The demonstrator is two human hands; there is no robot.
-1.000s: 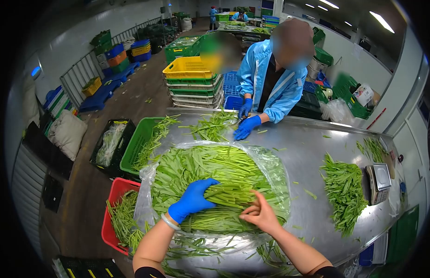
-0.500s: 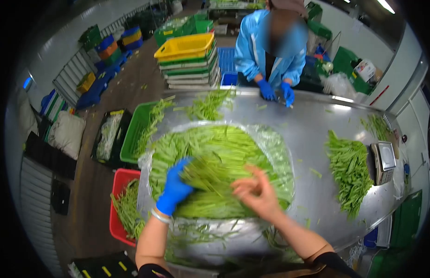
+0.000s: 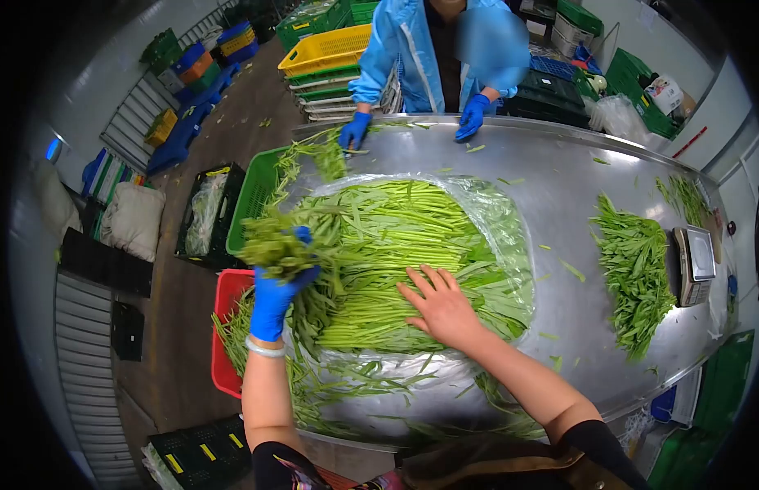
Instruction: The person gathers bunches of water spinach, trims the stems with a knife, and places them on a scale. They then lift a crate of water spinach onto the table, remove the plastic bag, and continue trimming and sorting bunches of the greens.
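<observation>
At a steel table, a heap of green stalks lies on a clear plastic sheet; the worker's bare right hand rests flat and open on the heap while the blue-gloved left hand grips a raised bunch of stalks at its left edge

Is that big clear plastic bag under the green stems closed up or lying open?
Open. The clear plastic bag lies spread on the steel table, its rim showing around the heaped green stems.
</observation>
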